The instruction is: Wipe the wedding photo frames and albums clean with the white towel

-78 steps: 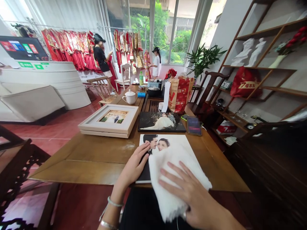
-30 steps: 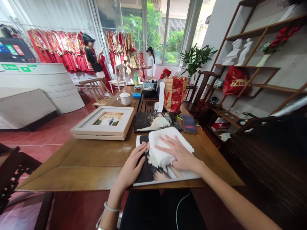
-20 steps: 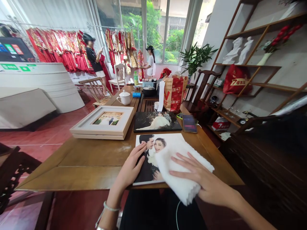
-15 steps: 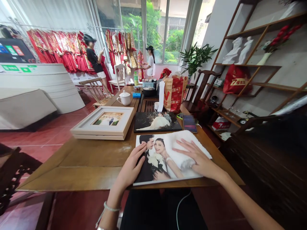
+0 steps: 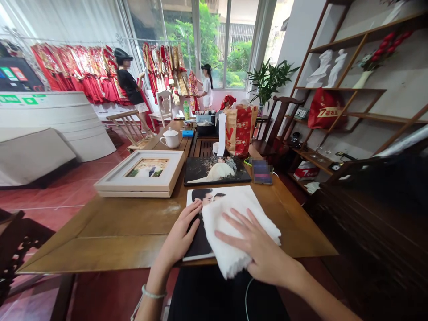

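Spread Right Hand on White Cloth Over Photo Panel

The photo panel point(image 5: 241, 194) lies at the lower centre of the frame, its near edge close to the near edge of the table point(image 5: 127, 234). The left hand point(image 5: 179, 232) rests across the panel's left edge, fingers straight and close together, thumb apart, gripping nothing. The right hand point(image 5: 249, 236) lies with fingers spread on a white cloth point(image 5: 214, 218), which covers much of the panel and runs past the table's near edge at its lower corner.

A broad stretch of wood extends from the left hand toward the lower left; a narrower one lies right of the cloth. Above the panel, only a thin strip separates it from a dark photo panel point(image 5: 220, 171), with a phone point(image 5: 262, 173) just beside that at right. A picture frame point(image 5: 106, 174) at centre left holds a small print.

Higher up stand a lidded white cup point(image 5: 170, 139), contents hidden, a black bowl point(image 5: 205, 129) whose contents are too small to tell, and a red-and-tan paper bag point(image 5: 240, 133), its inside out of sight. At upper right, a pale vase point(image 5: 364, 80) holds red flowers point(image 5: 388, 46).
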`<state>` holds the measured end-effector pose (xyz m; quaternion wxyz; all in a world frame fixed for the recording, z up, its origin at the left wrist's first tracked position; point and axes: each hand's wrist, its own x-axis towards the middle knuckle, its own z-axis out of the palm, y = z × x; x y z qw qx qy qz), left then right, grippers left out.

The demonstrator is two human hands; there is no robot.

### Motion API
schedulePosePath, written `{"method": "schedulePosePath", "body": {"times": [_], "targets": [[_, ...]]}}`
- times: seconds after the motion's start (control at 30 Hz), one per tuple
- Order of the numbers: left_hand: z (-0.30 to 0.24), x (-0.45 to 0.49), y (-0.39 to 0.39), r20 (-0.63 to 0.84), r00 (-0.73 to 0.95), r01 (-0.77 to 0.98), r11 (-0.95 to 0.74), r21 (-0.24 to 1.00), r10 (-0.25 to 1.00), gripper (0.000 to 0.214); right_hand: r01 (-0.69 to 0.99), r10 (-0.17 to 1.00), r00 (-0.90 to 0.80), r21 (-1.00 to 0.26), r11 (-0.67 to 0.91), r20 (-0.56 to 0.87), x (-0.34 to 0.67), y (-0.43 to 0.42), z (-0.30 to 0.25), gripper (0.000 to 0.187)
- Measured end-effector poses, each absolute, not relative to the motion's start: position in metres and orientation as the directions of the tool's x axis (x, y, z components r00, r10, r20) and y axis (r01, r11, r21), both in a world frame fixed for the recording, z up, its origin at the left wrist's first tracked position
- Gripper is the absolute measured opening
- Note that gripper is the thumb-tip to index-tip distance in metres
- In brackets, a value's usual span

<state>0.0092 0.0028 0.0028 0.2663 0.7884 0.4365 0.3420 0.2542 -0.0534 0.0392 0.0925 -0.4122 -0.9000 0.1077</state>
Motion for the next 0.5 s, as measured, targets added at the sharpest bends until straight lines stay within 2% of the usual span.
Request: {"method": "schedulePosePath", "body": {"times": [0.13, 0.37, 0.5], "targets": [[0.003, 0.011, 0.004, 0.304, 0.377, 0.515, -0.471, 0.716, 0.875, 0.04, 0.663, 0.719, -0.69, -0.326, 0.674, 0.082, 0.272, -0.075, 0.041, 0.088], [0.003, 0.014, 0.006, 0.278, 0.384, 0.533, -0.458, 0.712, 0.88, 0.041, 0.798, 0.854, -0.511, -0.316, 0.514, 0.097, 0.311, -0.029, 0.033, 0.094], [0.003, 0.015, 0.007, 0.288, 0.378, 0.535, -0.462, 0.707, 0.88, 0.04, 0.837, 0.891, -0.448, -0.315, 0.447, 0.074, 0.315, 0.016, 0.031, 0.09]]}}
